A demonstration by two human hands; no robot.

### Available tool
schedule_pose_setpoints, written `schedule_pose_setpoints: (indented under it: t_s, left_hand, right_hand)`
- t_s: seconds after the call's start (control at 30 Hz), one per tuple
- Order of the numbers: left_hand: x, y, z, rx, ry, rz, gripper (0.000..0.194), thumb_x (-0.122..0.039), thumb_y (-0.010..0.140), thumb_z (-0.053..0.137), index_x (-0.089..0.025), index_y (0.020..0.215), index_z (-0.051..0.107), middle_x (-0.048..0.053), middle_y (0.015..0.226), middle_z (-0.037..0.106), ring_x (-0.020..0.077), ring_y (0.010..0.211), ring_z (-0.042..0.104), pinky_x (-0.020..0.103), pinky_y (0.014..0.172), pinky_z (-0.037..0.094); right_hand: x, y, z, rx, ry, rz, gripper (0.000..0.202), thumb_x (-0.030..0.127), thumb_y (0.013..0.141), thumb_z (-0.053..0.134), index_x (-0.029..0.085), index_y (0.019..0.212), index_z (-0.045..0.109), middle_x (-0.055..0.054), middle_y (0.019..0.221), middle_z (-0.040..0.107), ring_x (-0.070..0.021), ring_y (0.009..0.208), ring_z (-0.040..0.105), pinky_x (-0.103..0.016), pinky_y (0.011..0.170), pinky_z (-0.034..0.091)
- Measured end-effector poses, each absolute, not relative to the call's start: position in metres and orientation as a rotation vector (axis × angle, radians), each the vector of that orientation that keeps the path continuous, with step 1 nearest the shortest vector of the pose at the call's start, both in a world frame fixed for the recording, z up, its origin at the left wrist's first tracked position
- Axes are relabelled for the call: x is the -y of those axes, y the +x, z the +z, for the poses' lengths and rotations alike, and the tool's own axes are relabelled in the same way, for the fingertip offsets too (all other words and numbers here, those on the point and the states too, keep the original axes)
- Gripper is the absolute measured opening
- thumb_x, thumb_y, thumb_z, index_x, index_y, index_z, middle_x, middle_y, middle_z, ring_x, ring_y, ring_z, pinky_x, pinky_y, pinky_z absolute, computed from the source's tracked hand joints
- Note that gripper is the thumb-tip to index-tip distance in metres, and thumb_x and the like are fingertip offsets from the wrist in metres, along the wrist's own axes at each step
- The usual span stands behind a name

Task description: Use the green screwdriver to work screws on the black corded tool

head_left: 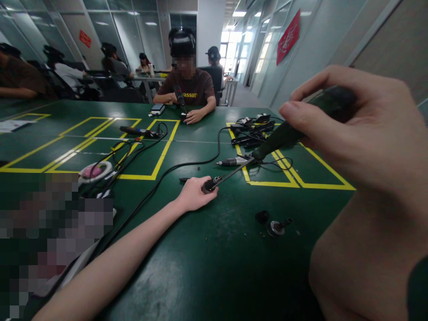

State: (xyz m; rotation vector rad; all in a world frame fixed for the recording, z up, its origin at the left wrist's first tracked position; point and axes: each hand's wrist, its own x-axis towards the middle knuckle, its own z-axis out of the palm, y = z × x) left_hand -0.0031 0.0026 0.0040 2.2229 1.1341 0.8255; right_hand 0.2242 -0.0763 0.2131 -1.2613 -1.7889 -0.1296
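Above the near side of the green table (160, 276), both hands are on one job. Left hand (195, 194) is clenched round a dark cylindrical part (209, 186), open-looking end facing up and right, some small metal bits showing at it. Right hand (364, 127) grips a screwdriver (277, 139) by its dark green handle, thumb and fingers wrapped round it. Shaft slants down-left, tip at or just by the metal bits on that end. Can't tell if it's seated; too small.

Step in hand, my read: working a fastener or inner piece at the end of the part, driver in right, left acting as the vise. Turning in or out, can't say from this.

Next move calls for: left locked so the part doesn't spin, shaft lined up with whatever it engages, light push plus twist from the right. Off-axis angle is the slip risk, and the left fingers sit right beside the tip.

Loose on the table to the right of the left hand: a black cap-like piece (262, 216), and just beside it a metal-rimmed round piece (277, 228) with a stem. Pen-shaped tool (230, 162) lies beyond, near the tangled black tools (252, 136).
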Motion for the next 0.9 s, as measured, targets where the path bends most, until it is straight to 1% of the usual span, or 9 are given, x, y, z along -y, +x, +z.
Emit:
schedule_pose_setpoints:
  t_s: [0.1,0.2,0.27,0.33,0.47,0.53,0.7,0.77,0.9]
  left_hand:
    - [-0.003,-0.0036,0.0048,-1.134,2.225,0.827,0.035,-0.035,0.087,0.064,-0.022,0.065,0.039,-0.006,0.059,0.043,0.0107,0.055,0.038,0.027,0.061,0.029]
    - [-0.0025,-0.0035,0.0057,-1.131,2.225,0.822,0.035,-0.035,0.087,0.064,-0.022,0.065,0.039,-0.005,0.059,0.044,0.0108,0.056,0.038,0.026,0.061,0.029]
    - [-0.002,-0.0034,0.006,-1.122,2.226,0.829,0.036,-0.035,0.087,0.064,-0.022,0.065,0.039,-0.005,0.058,0.044,0.0107,0.055,0.038,0.026,0.06,0.03]
    - [-0.0016,-0.0033,0.0061,-1.117,2.228,0.837,0.037,-0.034,0.087,0.065,-0.022,0.064,0.039,-0.006,0.058,0.044,0.0104,0.055,0.038,0.026,0.06,0.03]
    - [-0.0015,-0.0034,0.0061,-1.124,2.223,0.84,0.036,-0.033,0.087,0.066,-0.022,0.064,0.039,-0.006,0.057,0.042,0.0103,0.054,0.037,0.026,0.06,0.03]
    - [-0.0012,-0.0035,0.0065,-1.127,2.22,0.84,0.037,-0.033,0.087,0.066,-0.022,0.064,0.039,-0.006,0.056,0.042,0.0104,0.054,0.037,0.026,0.06,0.029]
    - [0.0003,-0.0032,0.0086,-1.118,2.21,0.841,0.037,-0.033,0.087,0.065,-0.022,0.064,0.038,-0.006,0.057,0.041,0.0103,0.055,0.037,0.026,0.06,0.029]
    - [0.0004,-0.0029,0.0092,-1.119,2.209,0.831,0.037,-0.033,0.087,0.065,-0.022,0.064,0.038,-0.006,0.057,0.041,0.0103,0.055,0.036,0.026,0.06,0.029]
    - [-0.0003,-0.0023,0.0092,-1.123,2.212,0.822,0.035,-0.033,0.087,0.064,-0.022,0.065,0.039,-0.006,0.058,0.041,0.0104,0.055,0.036,0.026,0.061,0.029]
  right_hand:
    - [0.0768,0.2245,0.2133,1.812,-1.259,-0.139,0.029,0.052,0.092,0.067,0.023,0.087,0.065,0.001,0.082,0.063,-0.013,0.071,0.058,-0.032,0.064,0.044]
    - [0.0768,0.2236,0.2128,1.804,-1.275,-0.156,0.044,0.065,0.094,0.064,0.023,0.079,0.061,0.002,0.072,0.057,-0.0129,0.065,0.051,-0.032,0.061,0.038]
    - [0.0773,0.2221,0.2128,1.773,-1.279,-0.138,0.048,0.065,0.096,0.062,0.024,0.073,0.059,0.002,0.063,0.049,-0.0127,0.059,0.045,-0.033,0.057,0.034]
    - [0.0785,0.2207,0.2133,1.761,-1.262,-0.117,0.042,0.058,0.095,0.065,0.023,0.072,0.059,0.002,0.063,0.048,-0.013,0.059,0.047,-0.033,0.056,0.036]
    - [0.0793,0.22,0.2145,1.796,-1.228,-0.134,0.012,0.035,0.086,0.065,0.024,0.084,0.064,0.001,0.081,0.063,-0.014,0.072,0.056,-0.032,0.065,0.045]
    - [0.0777,0.2199,0.2138,1.806,-1.213,-0.157,0.012,0.035,0.086,0.064,0.024,0.085,0.064,0.001,0.083,0.064,-0.0137,0.071,0.055,-0.031,0.064,0.044]
    - [0.0756,0.2177,0.2127,1.773,-1.262,-0.159,0.034,0.052,0.092,0.065,0.023,0.074,0.06,0.003,0.063,0.048,-0.012,0.057,0.045,-0.03,0.054,0.034]
    - [0.0773,0.2174,0.2138,1.783,-1.268,-0.138,0.029,0.048,0.09,0.066,0.023,0.075,0.061,0.002,0.065,0.051,-0.0131,0.06,0.05,-0.031,0.056,0.038]
    - [0.0794,0.2193,0.2149,1.827,-1.222,-0.088,0.015,0.037,0.081,0.066,0.024,0.086,0.065,0.0,0.081,0.063,-0.0138,0.069,0.056,-0.031,0.06,0.044]
